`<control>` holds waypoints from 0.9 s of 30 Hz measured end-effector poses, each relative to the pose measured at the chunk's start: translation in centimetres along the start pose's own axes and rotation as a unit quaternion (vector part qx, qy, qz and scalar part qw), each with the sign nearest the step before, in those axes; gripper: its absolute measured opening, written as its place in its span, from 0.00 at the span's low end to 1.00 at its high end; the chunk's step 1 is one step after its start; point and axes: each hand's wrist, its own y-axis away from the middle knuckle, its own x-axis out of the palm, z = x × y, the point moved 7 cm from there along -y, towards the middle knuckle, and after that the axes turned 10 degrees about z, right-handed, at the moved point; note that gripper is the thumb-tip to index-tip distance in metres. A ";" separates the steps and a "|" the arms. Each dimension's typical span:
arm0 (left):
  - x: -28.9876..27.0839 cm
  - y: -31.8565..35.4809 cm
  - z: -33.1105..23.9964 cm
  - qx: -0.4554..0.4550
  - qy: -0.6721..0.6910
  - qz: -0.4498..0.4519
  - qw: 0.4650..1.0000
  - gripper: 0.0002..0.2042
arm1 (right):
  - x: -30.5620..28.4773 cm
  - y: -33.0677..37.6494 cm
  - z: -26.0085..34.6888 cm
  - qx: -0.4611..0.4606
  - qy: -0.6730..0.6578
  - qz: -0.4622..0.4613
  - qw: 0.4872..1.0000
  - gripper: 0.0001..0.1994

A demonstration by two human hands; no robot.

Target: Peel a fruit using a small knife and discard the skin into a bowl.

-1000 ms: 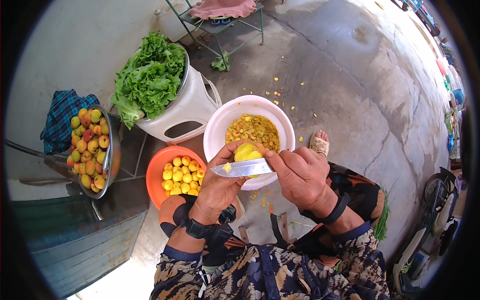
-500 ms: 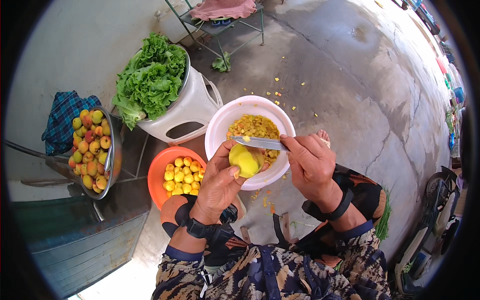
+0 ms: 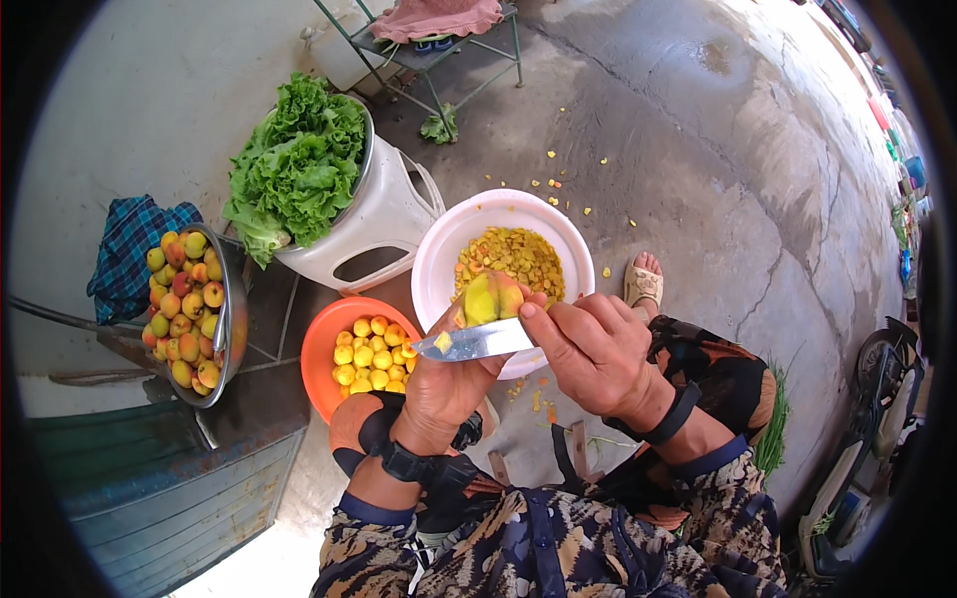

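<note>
A partly peeled peach (image 3: 490, 296), yellow with a red-blushed side, rests in the fingers of my left hand (image 3: 431, 397). My right hand (image 3: 596, 357) is closed around the knife (image 3: 480, 341), its handle hidden in the fist. The blade lies across the near side of the peach, flat face up, with a small yellow scrap stuck near its tip. Both hands are above the near part of a pale pink basin (image 3: 432, 264) holding many peel scraps (image 3: 518, 254). Left of it, an orange basin (image 3: 321, 339) holds several peeled yellow peaches (image 3: 367, 361).
At the left stands a metal bowl (image 3: 237, 317) of unpeeled peaches (image 3: 187, 299) beside a checked blue cloth (image 3: 128, 259). Lettuce (image 3: 304, 164) fills a bowl on a white stool (image 3: 344, 239). Scraps dot the concrete floor (image 3: 678, 189). A metal-framed chair (image 3: 434, 60) stands at the back.
The peach has turned from its peeled yellow face to a side with skin. My right hand and the knife have come nearer and left, and the blade now shows its broad face.
</note>
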 end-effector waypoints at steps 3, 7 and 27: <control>-1.2 0.6 0.4 -0.009 0.002 -0.045 0.999 0.34 | -0.2 0.0 -0.1 -0.002 0.003 0.003 1.000 0.29; -2.0 1.1 0.6 -0.010 0.021 -0.052 0.998 0.31 | -0.3 0.0 -0.1 -0.005 0.009 0.020 1.000 0.28; -1.0 1.2 1.0 -0.105 0.026 -0.040 0.993 0.31 | 0.2 0.4 -1.8 -0.037 0.002 -0.018 0.999 0.25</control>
